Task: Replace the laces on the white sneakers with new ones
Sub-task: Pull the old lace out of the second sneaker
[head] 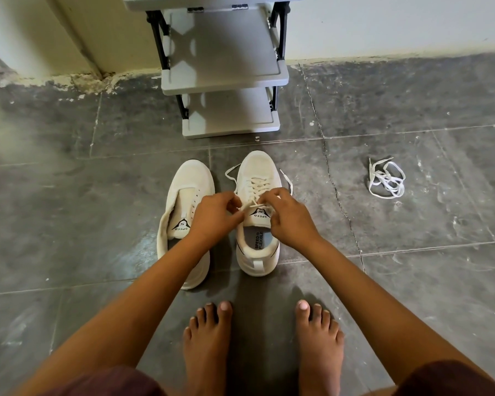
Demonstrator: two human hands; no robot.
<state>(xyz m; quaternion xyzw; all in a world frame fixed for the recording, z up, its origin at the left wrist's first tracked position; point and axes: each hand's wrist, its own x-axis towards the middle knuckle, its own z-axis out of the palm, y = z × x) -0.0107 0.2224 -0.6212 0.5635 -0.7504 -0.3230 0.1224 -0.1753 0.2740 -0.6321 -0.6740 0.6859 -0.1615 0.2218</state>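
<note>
Nearest of all, well behind the fingers, two bare feet (pixel 207 344) stand on the dark tiled floor (pixel 97 195), toes pointing toward the shoes. Both forearms reach forward from there, and the hands meet over one shoe.

The left hand (pixel 215 215) has its fingers (pixel 235 200) curled in tightly, thumb and fingertips closed on a strand of the lace (pixel 255 185). The right hand (pixel 289 218) mirrors it, its fingers (pixel 269 195) bent and bunched, pinching the same lace close by. A short stretch of lace runs between the two pinches, and the fingertips of both hands nearly meet.

Directly under the fingers sits the laced sneaker (pixel 257 167), upright on the floor, its tongue label just behind the fingertips and its heel toward the feet. Past the fingertips the lace crosses back and forth up the shoe, and its two free ends trail out on either side near the toe.

Just left of the left hand's fingers stands the second sneaker (pixel 183 181), its eyelets showing as dark dots, its heel partly hidden by the left forearm.

Far off to the right of the right hand's fingers, a tangle of loose laces (pixel 386 180) lies on the tiles. Beyond the fingers and both toes, a grey shelf rack (pixel 226 67) stands against the wall.
</note>
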